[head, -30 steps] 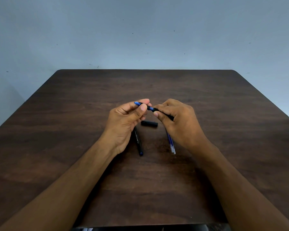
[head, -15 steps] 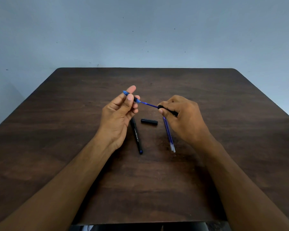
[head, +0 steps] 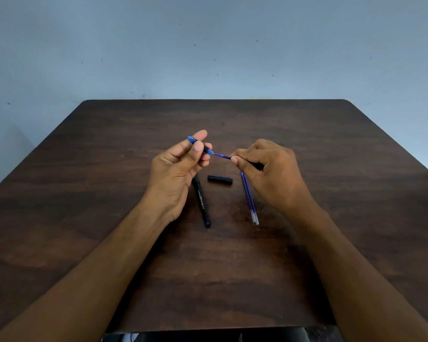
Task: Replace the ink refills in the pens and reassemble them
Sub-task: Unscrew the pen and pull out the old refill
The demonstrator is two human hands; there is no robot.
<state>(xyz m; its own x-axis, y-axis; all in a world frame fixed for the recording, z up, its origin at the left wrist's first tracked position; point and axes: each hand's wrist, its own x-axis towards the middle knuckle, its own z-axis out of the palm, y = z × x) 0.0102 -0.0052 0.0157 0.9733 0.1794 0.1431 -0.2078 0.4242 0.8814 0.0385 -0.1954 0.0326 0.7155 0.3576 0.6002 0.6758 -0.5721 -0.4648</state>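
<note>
My left hand (head: 176,174) pinches the blue front section (head: 192,139) of a pen between thumb and fingers, above the table. A thin blue refill (head: 221,156) runs from that section to my right hand (head: 269,169). The right hand's fingertips close on the refill's far end, and the black barrel (head: 257,166) shows inside its grip. A second black pen (head: 202,201) lies on the table under my left hand. A black cap (head: 220,179) lies between the hands. Two spare blue refills (head: 249,201) lie side by side beneath my right hand.
The dark wooden table (head: 109,193) has rounded far corners and stands against a pale blue wall. Its near edge is at the bottom of the view, with the floor dark below it.
The hands have drawn apart, the left one going up and left. The pen, whole a second ago, is now split, with the blue refill bared between its front section and barrel.
</note>
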